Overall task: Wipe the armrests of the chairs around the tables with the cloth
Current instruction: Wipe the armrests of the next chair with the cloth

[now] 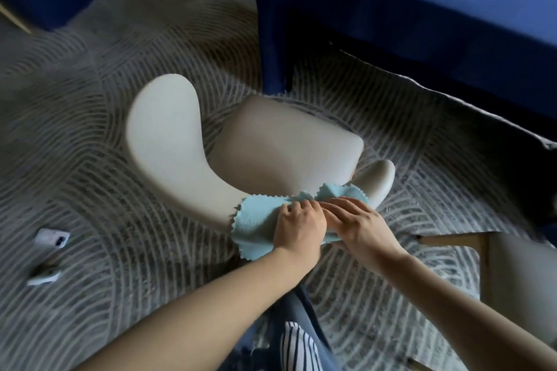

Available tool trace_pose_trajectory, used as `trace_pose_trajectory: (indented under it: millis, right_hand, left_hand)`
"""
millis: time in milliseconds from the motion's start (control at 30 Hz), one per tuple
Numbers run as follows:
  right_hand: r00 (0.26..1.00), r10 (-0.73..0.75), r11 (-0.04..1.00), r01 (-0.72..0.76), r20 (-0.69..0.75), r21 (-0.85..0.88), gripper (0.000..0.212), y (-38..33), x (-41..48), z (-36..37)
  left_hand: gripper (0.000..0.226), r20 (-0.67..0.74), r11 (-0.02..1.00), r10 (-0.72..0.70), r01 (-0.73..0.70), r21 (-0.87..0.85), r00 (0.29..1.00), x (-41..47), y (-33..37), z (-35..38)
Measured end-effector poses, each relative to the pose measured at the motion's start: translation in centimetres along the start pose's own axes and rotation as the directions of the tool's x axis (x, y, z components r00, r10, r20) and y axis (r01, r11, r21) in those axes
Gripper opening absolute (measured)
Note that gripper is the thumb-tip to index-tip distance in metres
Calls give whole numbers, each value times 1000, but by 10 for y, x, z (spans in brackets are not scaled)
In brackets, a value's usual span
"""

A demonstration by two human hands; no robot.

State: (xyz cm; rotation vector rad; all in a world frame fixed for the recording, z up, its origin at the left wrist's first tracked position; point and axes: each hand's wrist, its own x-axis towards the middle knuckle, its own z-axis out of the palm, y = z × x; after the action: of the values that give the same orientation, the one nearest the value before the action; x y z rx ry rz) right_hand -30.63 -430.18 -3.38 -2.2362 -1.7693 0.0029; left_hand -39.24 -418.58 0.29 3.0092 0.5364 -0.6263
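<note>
Covering the near bend of the cream armrest (162, 135), the light blue cloth (256, 226) lies at 6 o'clock of the chair seat (286, 141) in the head view.

Hands: the left hand (298, 221) grips the cloth with curled fingers. The right hand (360, 221), at its 3 o'clock, rests flat on the cloth with straight fingers.

A blue-draped surface (422, 9) stands at 1 o'clock, close to the seat front. A second chair (518, 274) stands at 4 o'clock. A white object (52, 238) lies on the patterned rug (90, 99) at 9 o'clock, well apart from the armrest.
</note>
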Motion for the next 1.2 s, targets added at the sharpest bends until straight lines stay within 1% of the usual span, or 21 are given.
trace_pose_trajectory:
  millis: [67,167,233,300,433,533,600,667,700,767,800,900,967,1100,1200]
  right_hand:
    - [999,-8,1000,7,50,7,59,15,-2,-5]
    - [997,-30,999,29,70,17,54,36,-5,-10]
    - [995,-31,1000,30,91,7,53,54,-8,-13]
    - [993,-29,1000,28,114,8,57,72,-9,-12]
    - [994,-6,998,0,111,56,53,93,-7,-14]
    - [990,36,998,-41,133,38,59,99,-7,-15]
    - [985,75,996,-81,153,33,59,103,-7,-19]
    - [968,191,979,-201,162,43,55,108,-6,-23]
    - [945,263,961,-274,192,29,57,111,-6,-23]
    - [904,337,940,-338,263,-43,62,108,-5,-17]
    - [897,352,935,-349,267,-61,59,104,-3,-11]
    - [878,444,895,-442,180,-54,36,84,-1,3]
    - [861,494,869,-494,120,-34,28,72,-3,6]
    - [847,525,851,-524,84,-43,27,44,0,1]
    - [839,543,838,-540,33,-82,30,13,4,2]
  left_hand:
    - [50,9,999,-33,34,-28,999,9,13,1]
    - [52,-23,997,-21,19,-69,1000,27,33,3]
    - [47,-27,996,-36,34,-87,999,39,47,1]
    - [44,8,989,-52,53,-139,999,46,58,-6]
    - [45,37,961,-96,102,-258,995,60,71,-11]
    - [52,62,936,-113,127,-330,992,65,75,-13]
    - [55,76,929,-109,129,-346,991,72,80,-18]
    - [59,68,943,-70,88,-320,995,79,86,-22]
    - [63,62,951,-42,59,-303,997,80,89,-23]
    - [70,44,960,7,5,-280,999,78,88,-21]
    - [70,39,962,24,-13,-273,999,77,87,-18]
    - [54,31,965,51,-41,-259,998,75,81,-9]
    - [45,24,968,65,-58,-244,998,75,77,-5]
    - [42,4,973,144,-141,-182,990,60,59,-2]
    - [50,-24,963,250,-251,-96,968,41,33,0]
